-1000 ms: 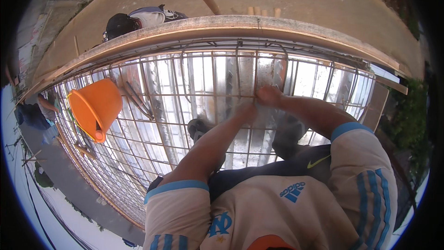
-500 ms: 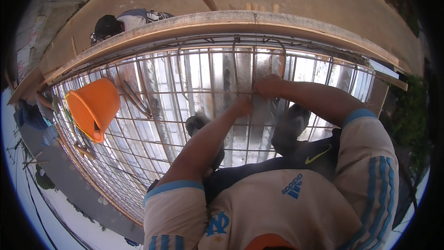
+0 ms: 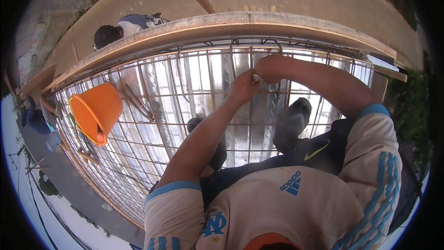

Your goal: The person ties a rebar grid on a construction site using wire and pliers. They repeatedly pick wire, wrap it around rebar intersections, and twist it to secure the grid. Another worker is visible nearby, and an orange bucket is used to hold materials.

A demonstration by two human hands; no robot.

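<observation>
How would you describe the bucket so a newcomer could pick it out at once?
Find the large grid of metal bars alongside the long wooden board. On its left part, left of the person's left hand, is the bucket. Its wide mouth and solid orange colour set it apart from the thin bars around it.

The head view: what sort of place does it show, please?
Most likely an outdoor building site: a grid of thin metal bars lies over shiny ribbed sheeting, with a long wooden board along the far edge.
</observation>
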